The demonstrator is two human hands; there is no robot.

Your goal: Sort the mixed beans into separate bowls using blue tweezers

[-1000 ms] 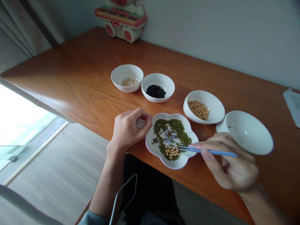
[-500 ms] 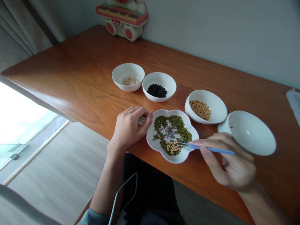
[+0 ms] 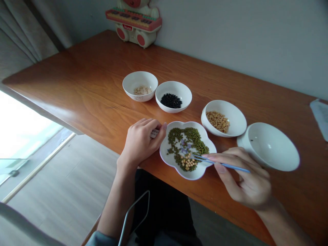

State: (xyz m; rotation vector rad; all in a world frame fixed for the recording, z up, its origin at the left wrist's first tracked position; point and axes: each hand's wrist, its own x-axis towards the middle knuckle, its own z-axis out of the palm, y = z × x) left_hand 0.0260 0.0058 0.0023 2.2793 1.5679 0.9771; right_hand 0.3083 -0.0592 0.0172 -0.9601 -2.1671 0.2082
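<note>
Blue tweezers (image 3: 228,165) are pinched in my right hand (image 3: 248,177), their tips slightly apart at the yellow beans (image 3: 189,164). Those beans lie among green mung beans (image 3: 196,136) in a white flower-shaped dish (image 3: 167,160) with a purple rim. Whether a bean sits between the tips is too small to tell. My left hand (image 3: 139,141) is curled at the dish's left side, its thumb at the rim. A small white thing with dark print (image 3: 154,133) shows inside its fingers; most of it is hidden.
Behind the dish stand a bowl of pale flat seeds (image 3: 129,89), a bowl of black beans (image 3: 184,90) and a bowl of yellow beans (image 3: 237,119). Another white bowl (image 3: 276,147), holding a dark speck, is at right. A toy keyboard (image 3: 133,20) stands at the back.
My right hand and the tweezers have shifted slightly left, with the tips further over the yellow beans. The left hand stays by the dish. The view has tilted a little.
</note>
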